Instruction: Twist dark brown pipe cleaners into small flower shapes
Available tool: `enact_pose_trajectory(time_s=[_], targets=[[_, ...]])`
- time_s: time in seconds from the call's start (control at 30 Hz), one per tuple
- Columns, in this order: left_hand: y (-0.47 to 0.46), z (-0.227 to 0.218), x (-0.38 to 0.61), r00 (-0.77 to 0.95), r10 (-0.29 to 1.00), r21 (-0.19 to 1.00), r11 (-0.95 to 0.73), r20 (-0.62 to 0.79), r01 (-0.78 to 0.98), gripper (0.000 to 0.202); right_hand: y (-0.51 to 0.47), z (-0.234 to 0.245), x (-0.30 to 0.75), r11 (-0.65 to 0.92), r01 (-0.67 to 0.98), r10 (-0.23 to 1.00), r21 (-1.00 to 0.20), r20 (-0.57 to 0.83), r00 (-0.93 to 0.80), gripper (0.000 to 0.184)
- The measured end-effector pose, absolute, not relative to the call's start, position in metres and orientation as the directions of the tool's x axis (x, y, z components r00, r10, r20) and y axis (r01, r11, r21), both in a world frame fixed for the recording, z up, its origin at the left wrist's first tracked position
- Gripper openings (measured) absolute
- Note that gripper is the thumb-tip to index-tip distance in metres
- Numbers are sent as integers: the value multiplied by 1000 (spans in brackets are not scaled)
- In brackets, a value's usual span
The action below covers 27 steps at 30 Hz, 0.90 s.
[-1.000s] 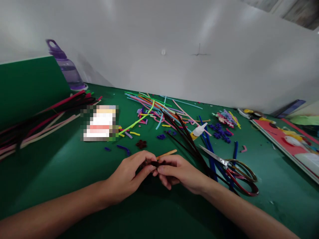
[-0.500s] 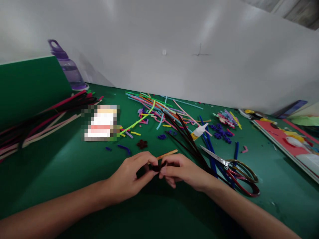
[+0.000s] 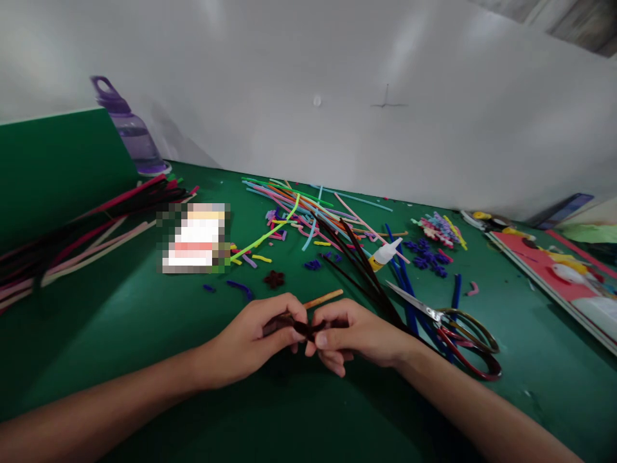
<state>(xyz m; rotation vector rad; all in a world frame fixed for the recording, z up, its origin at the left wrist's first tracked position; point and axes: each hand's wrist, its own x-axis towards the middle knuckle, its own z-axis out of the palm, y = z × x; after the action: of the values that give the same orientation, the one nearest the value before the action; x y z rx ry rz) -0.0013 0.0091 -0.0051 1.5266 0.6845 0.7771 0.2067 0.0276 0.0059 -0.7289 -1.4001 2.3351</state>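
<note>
My left hand (image 3: 255, 341) and my right hand (image 3: 351, 334) meet over the green table (image 3: 120, 321), fingertips pinched together on a dark maroon pipe cleaner piece (image 3: 301, 328). The piece runs between the two pinches and looks bent or twisted. An orange pipe cleaner bit (image 3: 322, 298) lies just behind my fingers. A small dark maroon flower shape (image 3: 274, 279) rests a little farther back.
Scissors (image 3: 453, 328) lie right of my right hand beside dark and blue pipe cleaners (image 3: 371, 270). A glue bottle (image 3: 385, 252), a colourful pipe cleaner pile (image 3: 299, 212), purple pieces (image 3: 427, 254), a purple water bottle (image 3: 128, 132) and a long bundle (image 3: 72, 238) surround them.
My fingers have shifted on the maroon piece, the pinch points drawing closer and slightly lower. Everything on the table stays in place.
</note>
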Motion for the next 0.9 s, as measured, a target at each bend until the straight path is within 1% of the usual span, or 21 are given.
enact_pose_trajectory(time_s=[0.07,0.13,0.2,0.27,0.47,0.53,0.63,0.77,0.9], targets=[[9,-8,-3,576,782,953,-302,239,14,11,27,8,206,-588,-27,453,-809,-301,-839,19],[9,-9,-3,574,712,863,-506,405,18,15,27,10,206,-678,-10,372,-735,-332,-867,23],[8,-8,-3,584,621,768,-641,523,-5,18,25,11,206,-713,25,302,-700,-340,-890,27],[8,-7,-2,589,563,701,-713,579,-8,20,24,12,206,-725,46,265,-687,-340,-902,28],[7,-4,2,578,504,613,-790,642,9,18,22,8,206,-746,83,180,-661,-320,-930,36],[7,-4,2,581,490,596,-803,649,13,17,22,8,206,-753,83,170,-652,-315,-934,37],[7,-3,2,575,490,589,-808,655,16,18,20,9,206,-755,67,191,-652,-316,-929,34],[7,-2,1,584,488,596,-803,649,9,17,20,10,206,-733,38,242,-679,-312,-919,21],[7,-3,0,605,505,627,-779,616,13,19,21,11,207,-674,67,272,-736,-332,-903,19]])
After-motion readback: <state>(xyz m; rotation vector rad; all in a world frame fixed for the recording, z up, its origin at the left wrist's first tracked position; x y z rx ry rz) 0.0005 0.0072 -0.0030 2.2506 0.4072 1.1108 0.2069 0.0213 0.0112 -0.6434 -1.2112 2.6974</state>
